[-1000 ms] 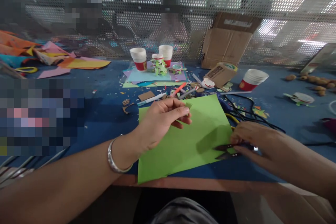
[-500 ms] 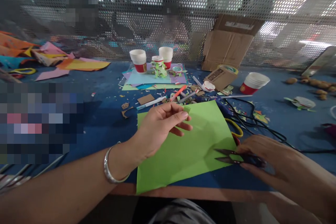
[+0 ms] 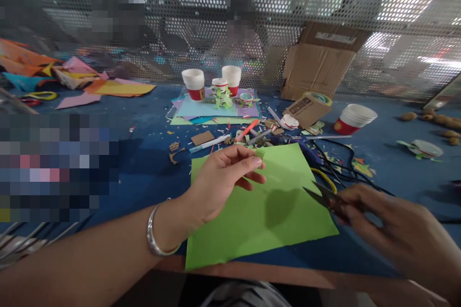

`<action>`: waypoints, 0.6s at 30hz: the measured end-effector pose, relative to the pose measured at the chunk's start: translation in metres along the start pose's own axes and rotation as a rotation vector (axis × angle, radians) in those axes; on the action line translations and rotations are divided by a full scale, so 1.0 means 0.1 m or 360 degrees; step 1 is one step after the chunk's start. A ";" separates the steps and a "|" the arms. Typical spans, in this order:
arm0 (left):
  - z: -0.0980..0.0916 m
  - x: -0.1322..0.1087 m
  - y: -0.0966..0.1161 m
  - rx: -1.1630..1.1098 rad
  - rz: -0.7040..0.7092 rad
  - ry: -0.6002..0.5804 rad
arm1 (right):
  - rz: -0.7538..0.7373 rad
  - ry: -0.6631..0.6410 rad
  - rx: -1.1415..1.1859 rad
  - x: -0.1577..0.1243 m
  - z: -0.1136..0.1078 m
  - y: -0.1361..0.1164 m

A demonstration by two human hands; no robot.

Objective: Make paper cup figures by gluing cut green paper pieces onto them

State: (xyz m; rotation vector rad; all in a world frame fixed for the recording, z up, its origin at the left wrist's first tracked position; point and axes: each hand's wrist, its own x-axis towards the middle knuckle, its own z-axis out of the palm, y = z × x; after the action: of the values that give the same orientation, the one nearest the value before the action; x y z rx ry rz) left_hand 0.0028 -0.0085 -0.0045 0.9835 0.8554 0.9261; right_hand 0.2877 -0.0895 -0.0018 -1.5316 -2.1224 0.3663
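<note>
Between thumb and forefinger, my left hand [image 3: 225, 172] pinches a small piece of green paper [image 3: 260, 155]; its other fingers are loosely curled. Beneath it a large green sheet of paper [image 3: 234, 230] lies flat at the table's front edge. My right hand [image 3: 389, 220] is closed around small dark thread snips [image 3: 329, 200], whose blades point left over the sheet's right side, slightly apart. The snips and the right hand are a little blurred. A gap separates the blades from the green piece.
Markers [image 3: 247, 130] and paper scraps lie beyond the sheet. Farther back are stacked paper cups [image 3: 193, 85], small paper-and-cup turtles [image 3: 222, 100] and a cardboard box [image 3: 317, 67] against a perforated metal screen. Black cord [image 3: 351, 153] runs at right; coloured papers [image 3: 122, 87] lie left.
My right hand has lifted the snips from the sheet's right edge and turned them, blades now angled upward. My left hand keeps its pinch on the green piece. The view has shifted slightly.
</note>
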 end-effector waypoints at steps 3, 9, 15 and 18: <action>0.01 -0.01 0.00 -0.0047 -0.0045 0.0016 | 0.0171 0.0049 0.0262 0.16 -0.01 -0.13; 0.02 -0.02 0.02 -0.0132 -0.0075 0.0089 | 0.0047 -0.0036 0.0504 0.65 0.20 -0.37; -0.01 -0.02 0.06 -0.0354 0.0012 0.0086 | -0.0016 -0.0036 0.0663 0.87 0.49 -0.44; 0.01 -0.02 0.06 -0.0434 0.0039 0.0028 | -0.0027 -0.0089 0.0748 0.87 0.54 -0.46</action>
State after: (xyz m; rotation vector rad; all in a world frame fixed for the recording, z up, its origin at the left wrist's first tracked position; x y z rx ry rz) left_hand 0.0015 -0.0090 0.0016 0.7520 0.7104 1.0431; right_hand 0.2006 -0.0194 -0.0046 -1.2386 -1.9088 0.8423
